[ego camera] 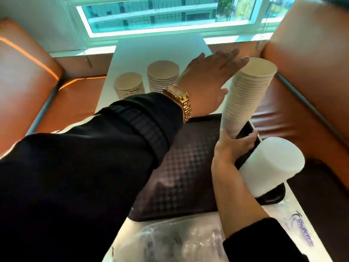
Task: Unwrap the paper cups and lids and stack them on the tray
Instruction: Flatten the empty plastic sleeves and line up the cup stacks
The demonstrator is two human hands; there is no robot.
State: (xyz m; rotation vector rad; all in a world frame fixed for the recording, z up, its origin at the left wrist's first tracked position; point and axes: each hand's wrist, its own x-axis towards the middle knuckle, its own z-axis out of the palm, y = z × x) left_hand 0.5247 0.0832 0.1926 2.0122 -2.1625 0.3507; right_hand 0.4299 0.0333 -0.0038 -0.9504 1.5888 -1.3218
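The cup stack (249,91) leans toward one o'clock; the right hand (234,146) grips its base at five o'clock, the left hand (209,80), fingers spread, steadies its nine o'clock side.

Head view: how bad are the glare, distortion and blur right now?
Head view: the window is blown out teal-white; wide-angle bending curves the seat edges; the left hand has smeared fingertips beside the cup stack; the plastic wrap glints, print unreadable; the tray pattern stays legible.
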